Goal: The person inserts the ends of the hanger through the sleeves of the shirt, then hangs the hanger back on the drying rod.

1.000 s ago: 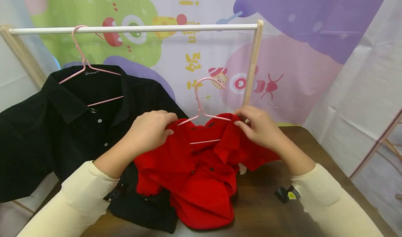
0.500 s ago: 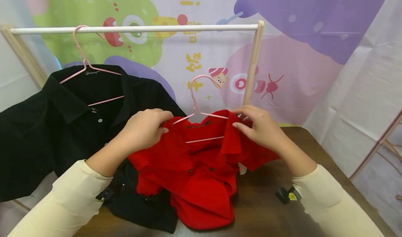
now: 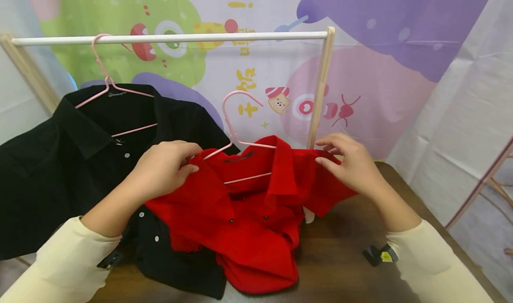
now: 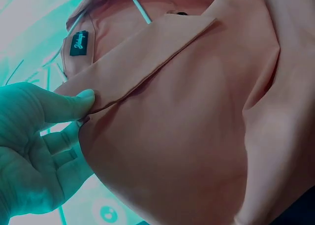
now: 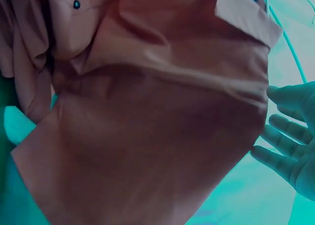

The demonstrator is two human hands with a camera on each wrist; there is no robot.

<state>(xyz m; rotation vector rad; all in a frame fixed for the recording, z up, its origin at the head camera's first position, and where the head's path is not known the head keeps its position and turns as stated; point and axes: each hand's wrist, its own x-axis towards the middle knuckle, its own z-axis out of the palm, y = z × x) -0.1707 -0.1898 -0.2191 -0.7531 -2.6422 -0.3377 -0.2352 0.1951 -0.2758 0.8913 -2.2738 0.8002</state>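
Note:
A red short-sleeved shirt (image 3: 248, 240) with dark buttons lies partly on the table, a pink hanger (image 3: 228, 116) inside its neck and the hook standing up free. My left hand (image 3: 166, 167) pinches the shirt at the shoulder beside the collar; in the left wrist view the thumb presses the collar edge (image 4: 142, 62). At the other shoulder is my right hand (image 3: 352, 162), thumb and fingers apart. The right wrist view has its loosely spread fingertips (image 5: 275, 131) at the cloth's edge. That view and the left wrist one are strongly tinted.
A black shirt (image 3: 100, 160) hangs on another pink hanger (image 3: 105, 67) from the white rail (image 3: 192, 37) of a wooden-ended rack (image 3: 322, 84). Its lower part lies beside the red shirt on the brown table (image 3: 340, 249). A printed curtain (image 3: 368, 93) is behind.
My left hand has moved left, drawing the hanger and the red collar along. My right hand has slid away from the collar, outward to the right along the shoulder.

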